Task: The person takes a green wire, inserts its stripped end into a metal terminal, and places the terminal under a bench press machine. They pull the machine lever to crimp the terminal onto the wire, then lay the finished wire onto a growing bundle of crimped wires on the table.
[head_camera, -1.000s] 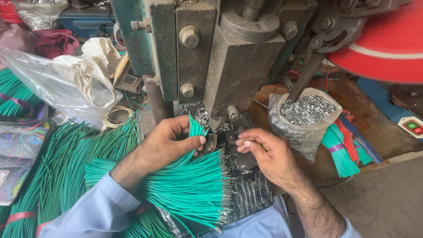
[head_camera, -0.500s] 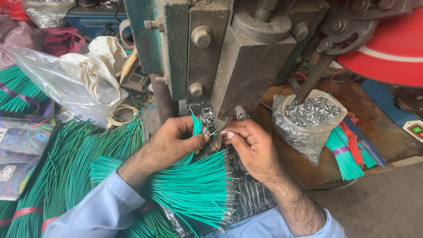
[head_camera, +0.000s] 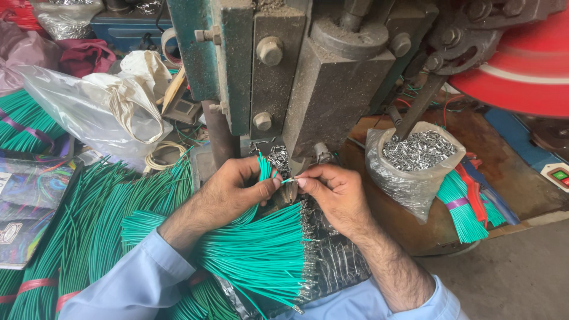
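We see the left hand (head_camera: 237, 189) gripping a bundle of green wires (head_camera: 261, 252) in a closed fist, at the foot of the grey press (head_camera: 323, 89). The right hand (head_camera: 335, 198) pinches one single wire (head_camera: 288, 180) by its tip between thumb and forefinger, touching the left thumb. Loose green wires (head_camera: 89, 225) crowd the bench's left side; a bag of metal terminals (head_camera: 415, 163) stands near the right edge, leaving little free room between.

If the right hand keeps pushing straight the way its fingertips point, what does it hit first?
Probably the left hand: the right hand points left along the single green wire pinched between them, fingertips nearly touching. Depth is hard to judge.
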